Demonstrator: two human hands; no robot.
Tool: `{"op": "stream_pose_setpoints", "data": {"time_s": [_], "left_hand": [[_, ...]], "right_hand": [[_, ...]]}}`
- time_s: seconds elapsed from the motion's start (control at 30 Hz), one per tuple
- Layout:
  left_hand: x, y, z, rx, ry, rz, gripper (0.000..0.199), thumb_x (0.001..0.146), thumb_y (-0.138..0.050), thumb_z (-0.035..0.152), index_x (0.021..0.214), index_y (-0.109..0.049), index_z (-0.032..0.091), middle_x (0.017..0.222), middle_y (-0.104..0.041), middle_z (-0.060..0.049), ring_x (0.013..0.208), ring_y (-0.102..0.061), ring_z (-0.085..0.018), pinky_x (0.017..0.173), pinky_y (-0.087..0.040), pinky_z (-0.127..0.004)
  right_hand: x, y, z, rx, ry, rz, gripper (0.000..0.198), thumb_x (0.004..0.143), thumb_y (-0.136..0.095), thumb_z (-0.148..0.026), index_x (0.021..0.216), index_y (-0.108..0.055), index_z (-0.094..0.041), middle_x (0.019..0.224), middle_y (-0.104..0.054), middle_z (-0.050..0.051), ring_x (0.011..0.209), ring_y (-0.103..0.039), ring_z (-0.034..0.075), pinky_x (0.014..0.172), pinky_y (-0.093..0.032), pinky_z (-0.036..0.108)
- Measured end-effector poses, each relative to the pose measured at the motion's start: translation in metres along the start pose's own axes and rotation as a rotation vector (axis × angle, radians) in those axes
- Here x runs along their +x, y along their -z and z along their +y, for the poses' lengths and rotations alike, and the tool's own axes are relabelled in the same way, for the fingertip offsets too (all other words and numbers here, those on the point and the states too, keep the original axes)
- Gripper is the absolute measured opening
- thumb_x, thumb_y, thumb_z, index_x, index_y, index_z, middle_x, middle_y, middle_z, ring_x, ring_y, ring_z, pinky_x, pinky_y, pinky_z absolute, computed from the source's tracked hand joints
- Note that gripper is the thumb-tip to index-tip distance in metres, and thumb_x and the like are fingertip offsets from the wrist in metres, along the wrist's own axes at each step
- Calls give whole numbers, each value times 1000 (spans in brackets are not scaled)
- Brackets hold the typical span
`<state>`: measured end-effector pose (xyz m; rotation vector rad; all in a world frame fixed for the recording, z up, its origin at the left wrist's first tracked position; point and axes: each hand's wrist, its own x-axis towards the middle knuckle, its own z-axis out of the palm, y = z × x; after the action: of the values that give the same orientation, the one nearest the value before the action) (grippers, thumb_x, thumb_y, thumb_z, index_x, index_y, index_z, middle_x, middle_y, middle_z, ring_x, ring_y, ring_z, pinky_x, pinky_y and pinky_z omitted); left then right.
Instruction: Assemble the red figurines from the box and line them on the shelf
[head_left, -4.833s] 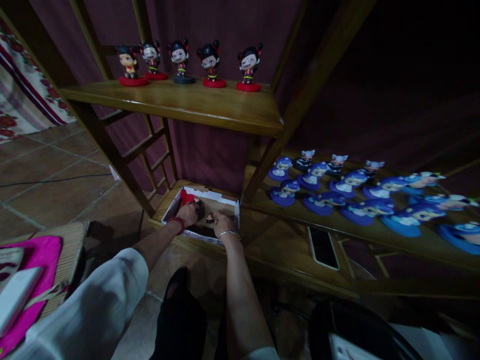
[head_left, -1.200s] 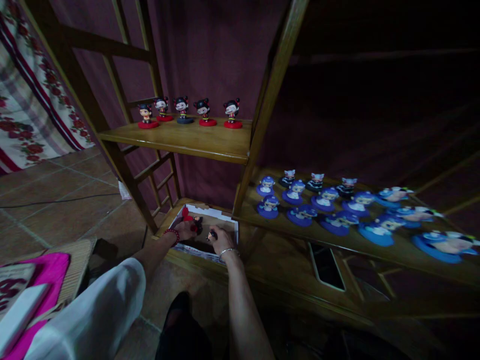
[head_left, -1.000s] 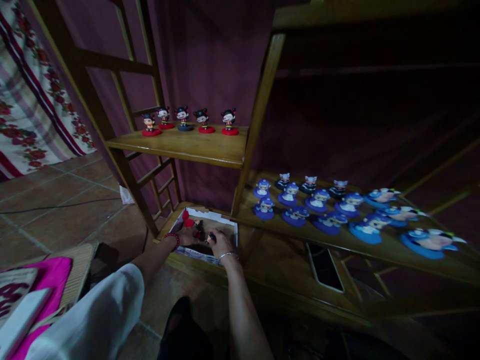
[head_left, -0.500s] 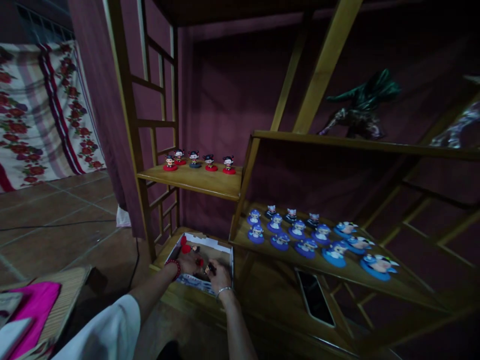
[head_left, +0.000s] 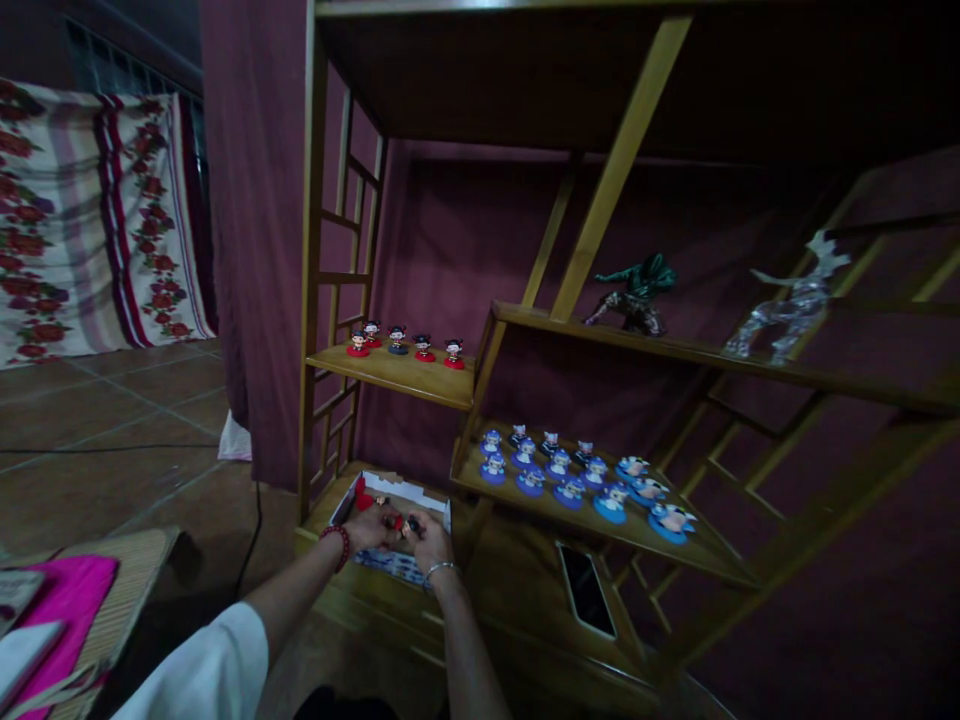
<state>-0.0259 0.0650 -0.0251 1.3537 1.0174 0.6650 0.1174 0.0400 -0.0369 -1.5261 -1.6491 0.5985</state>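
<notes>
Both hands are close together over an open cardboard box (head_left: 409,490) on the low shelf. My right hand (head_left: 433,548) pinches a small dark-haired figurine (head_left: 411,526). Against it, my left hand (head_left: 369,530) has its fingers closed around a red round base (head_left: 393,521), partly covered by the fingers. Whether base and figurine are joined, I cannot tell. Inside the box, left of the hands, lie a red piece (head_left: 363,497) and another small figurine (head_left: 381,501).
Several red- and dark-based figurines (head_left: 424,349) stand on the shelf above. Rows of blue and purple figurines (head_left: 558,464) occupy the right shelf, with a phone (head_left: 586,590) below. Higher up are a green-cloaked statue (head_left: 637,295) and a clear deer-like statue (head_left: 791,300).
The view has shifted, bringing more of the upper shelves into sight. My hands have come closer together, the figurine in the right now meeting the red base in the left.
</notes>
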Motion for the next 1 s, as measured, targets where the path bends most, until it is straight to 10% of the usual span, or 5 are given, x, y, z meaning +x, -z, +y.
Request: {"op": "stream_pose_setpoints", "data": {"time_s": [0.3, 1.0], "left_hand": [[-47, -5, 19, -333, 35, 44, 48, 57, -73, 20, 98, -48, 14, 69, -60, 1, 62, -60, -14, 67, -47, -28], [-137, -14, 50, -777, -164, -87, 22, 75, -54, 5, 97, -56, 7, 94, -64, -11, 86, -63, -18, 88, -46, -29]], "right_hand": [[-20, 23, -47, -7, 19, -9, 27, 68, -52, -20, 93, -63, -22, 84, -67, 1, 80, -62, 16, 75, -48, 28], [-56, 57, -118, -98, 194, -47, 33, 70, -56, -18, 102, -60, -22, 91, -66, 1, 83, -60, 13, 80, -46, 28]]}}
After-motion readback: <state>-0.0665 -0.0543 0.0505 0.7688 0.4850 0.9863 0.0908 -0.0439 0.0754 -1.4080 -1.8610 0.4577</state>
